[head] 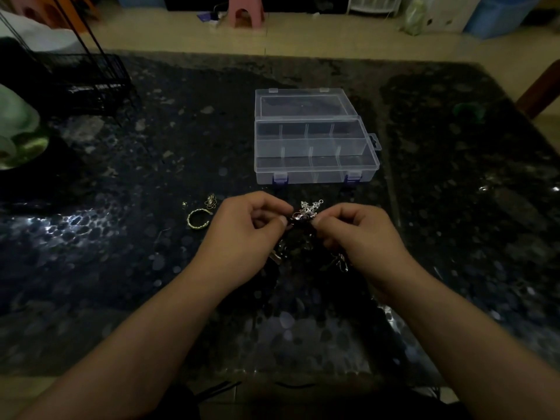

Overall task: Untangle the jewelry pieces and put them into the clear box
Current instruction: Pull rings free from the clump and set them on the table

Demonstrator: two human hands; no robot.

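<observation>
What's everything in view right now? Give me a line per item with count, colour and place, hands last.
clear box: one, transparent with blue latches, lid open, table centre, compartments look empty
tangled jewelry: one bunch, silver ornate pendant on dark strands, held between both hands above the table
bangle: one, gold-green, on the table left of the hands
small trinkets: two, pale metal, just beyond the bangle
table: one, dark mottled glossy top
wire rack: one, black, far left corner of the table
pink stool: one, on the floor beyond the table
left hand: pinches the tangle from the left
right hand: pinches the tangle from the right
</observation>
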